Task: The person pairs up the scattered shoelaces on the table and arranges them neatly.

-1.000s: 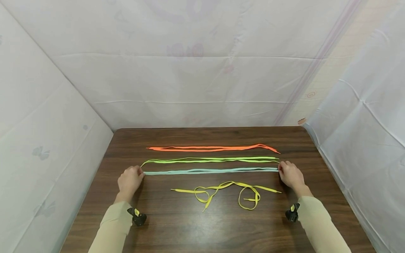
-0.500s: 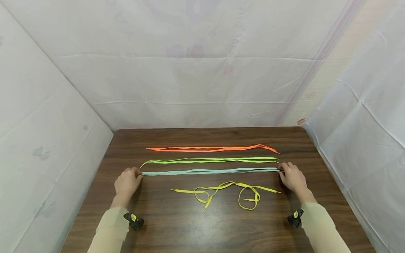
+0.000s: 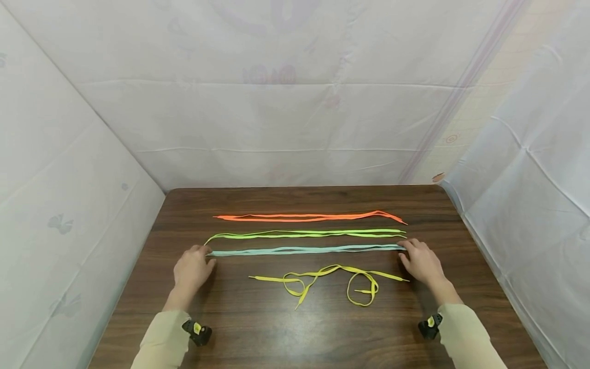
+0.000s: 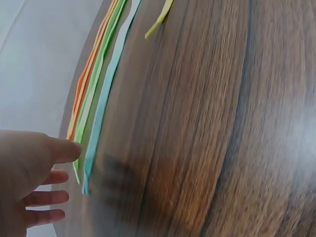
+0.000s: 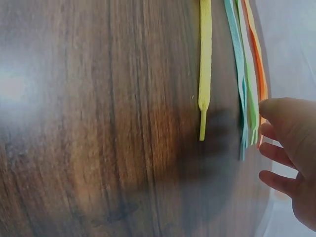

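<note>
A light blue shoelace lies stretched straight across the table in doubled strands. By its left end, my left hand has its fingers loosely spread; the left wrist view shows a gap between the thumb and the lace's tip. At the other end my right hand hovers with parted fingers, overlapping the lace's tip in the head view. In the right wrist view nothing is between those fingers. Nearer to me, a yellow shoelace lies in loose loops.
Behind the light blue lace, a lime green shoelace and an orange shoelace lie roughly parallel to it. The brown wooden table meets pale cloth walls at the back and sides.
Both hands have let go of the light blue lace's ends and their fingers have spread. The left hand drew outward with the lace end, then came slightly back in. The laces lie still.
</note>
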{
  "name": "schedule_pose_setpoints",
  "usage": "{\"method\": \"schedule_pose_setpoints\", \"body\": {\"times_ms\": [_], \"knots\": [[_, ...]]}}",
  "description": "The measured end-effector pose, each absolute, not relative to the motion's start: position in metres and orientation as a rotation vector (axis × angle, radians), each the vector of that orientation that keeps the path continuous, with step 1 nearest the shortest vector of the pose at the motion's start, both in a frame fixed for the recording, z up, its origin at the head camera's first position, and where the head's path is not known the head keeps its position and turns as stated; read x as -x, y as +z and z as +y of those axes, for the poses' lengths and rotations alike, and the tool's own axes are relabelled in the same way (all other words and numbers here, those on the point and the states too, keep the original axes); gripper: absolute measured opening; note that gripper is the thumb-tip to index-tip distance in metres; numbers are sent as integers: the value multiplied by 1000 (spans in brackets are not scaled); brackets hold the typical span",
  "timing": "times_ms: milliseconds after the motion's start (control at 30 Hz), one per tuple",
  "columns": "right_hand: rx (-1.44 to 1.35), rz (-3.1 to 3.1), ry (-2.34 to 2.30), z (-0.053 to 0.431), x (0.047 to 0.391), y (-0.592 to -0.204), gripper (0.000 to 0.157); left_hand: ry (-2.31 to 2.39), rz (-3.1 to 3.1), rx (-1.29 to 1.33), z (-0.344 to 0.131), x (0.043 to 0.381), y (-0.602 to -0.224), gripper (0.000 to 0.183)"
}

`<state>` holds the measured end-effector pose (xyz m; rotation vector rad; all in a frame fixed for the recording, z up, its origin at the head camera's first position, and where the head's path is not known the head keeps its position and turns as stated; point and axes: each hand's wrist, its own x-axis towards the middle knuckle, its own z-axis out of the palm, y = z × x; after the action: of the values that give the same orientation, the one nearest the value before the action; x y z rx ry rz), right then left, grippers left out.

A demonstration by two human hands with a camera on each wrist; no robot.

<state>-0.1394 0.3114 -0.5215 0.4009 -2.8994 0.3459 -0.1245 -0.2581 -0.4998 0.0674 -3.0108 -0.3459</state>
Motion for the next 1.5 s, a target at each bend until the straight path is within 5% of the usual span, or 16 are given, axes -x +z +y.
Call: {"method": "schedule_pose_setpoints", "body": {"times_ms": [467,1500], "knots": [[-608,-2828,313,277,141,-515,38,-206,-2968,349,-215,122,-497,44],[-970,-2688,411,192,140,-518,30,-155,-2890,864,-147,114,-518,32]]}}
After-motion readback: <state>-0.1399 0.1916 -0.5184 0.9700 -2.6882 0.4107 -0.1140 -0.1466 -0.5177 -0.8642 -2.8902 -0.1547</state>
